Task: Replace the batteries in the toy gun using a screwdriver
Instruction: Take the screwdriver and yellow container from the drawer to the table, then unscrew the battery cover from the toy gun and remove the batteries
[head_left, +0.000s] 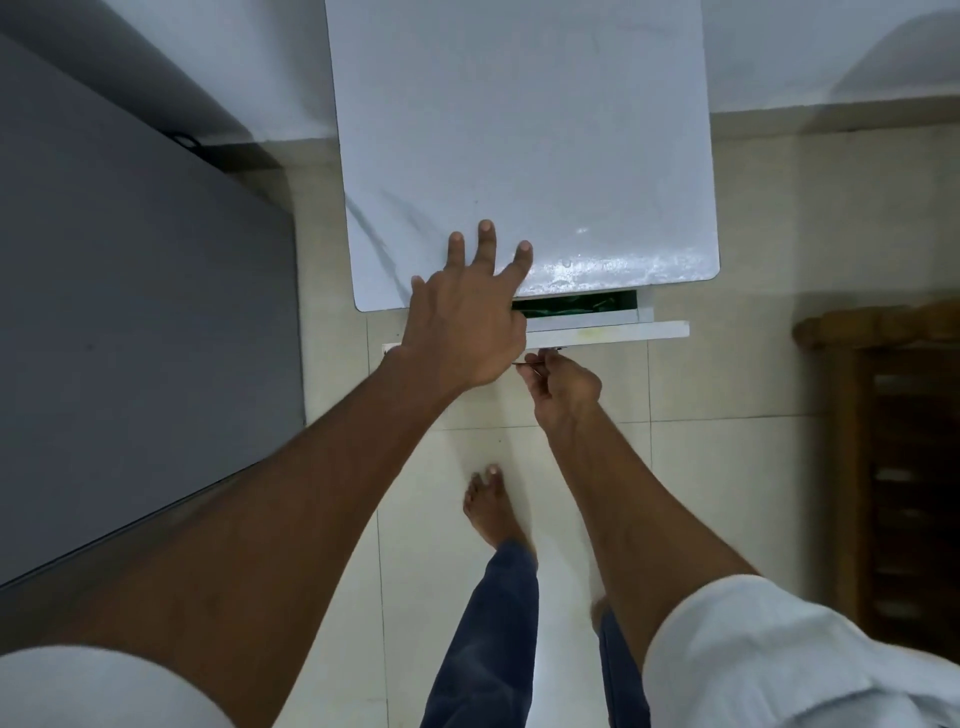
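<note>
A white table (524, 130) stands in front of me, with a drawer (608, 329) pulled slightly out under its near edge. Something green (576, 302) shows inside the drawer; I cannot tell what it is. My left hand (467, 317) lies flat on the table's near edge, fingers spread. My right hand (563, 387) is just below the drawer front, fingers pinched on a thin dark metal part (524, 365) by the drawer's handle. No toy gun, batteries or screwdriver can be made out.
A grey cabinet (130, 312) fills the left side. A brown wooden shelf unit (904, 467) stands at the right. My bare feet (491, 506) are on the pale tiled floor in front of the table.
</note>
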